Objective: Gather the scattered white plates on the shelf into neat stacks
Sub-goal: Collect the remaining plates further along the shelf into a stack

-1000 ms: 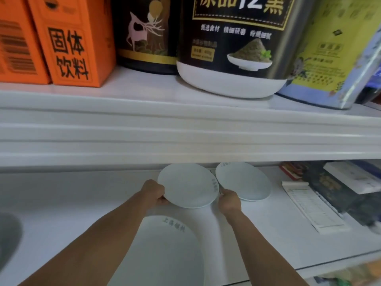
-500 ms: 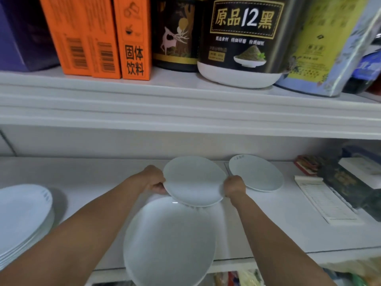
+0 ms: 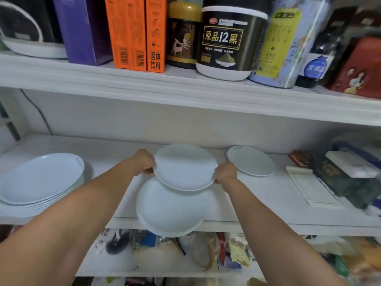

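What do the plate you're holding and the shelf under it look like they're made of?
Held plate: probably glazed ceramic, possibly melamine; smooth, glossy white with a soft sheen and thin rim. Shelf: likely painted or laminated board; flat, matte white, with a visible seam line.

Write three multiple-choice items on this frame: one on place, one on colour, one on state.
1. Where is the stack of plates? A) left end of the middle shelf B) top shelf C) bottom shelf
2. What colour are the boxes beside the purple box? A) green B) orange C) white
3. How is the raised plate held? A) one hand B) neither C) both hands
Key: A, it sits at far left; B, their spines are orange; C, the left hand and right hand grip opposite edges.
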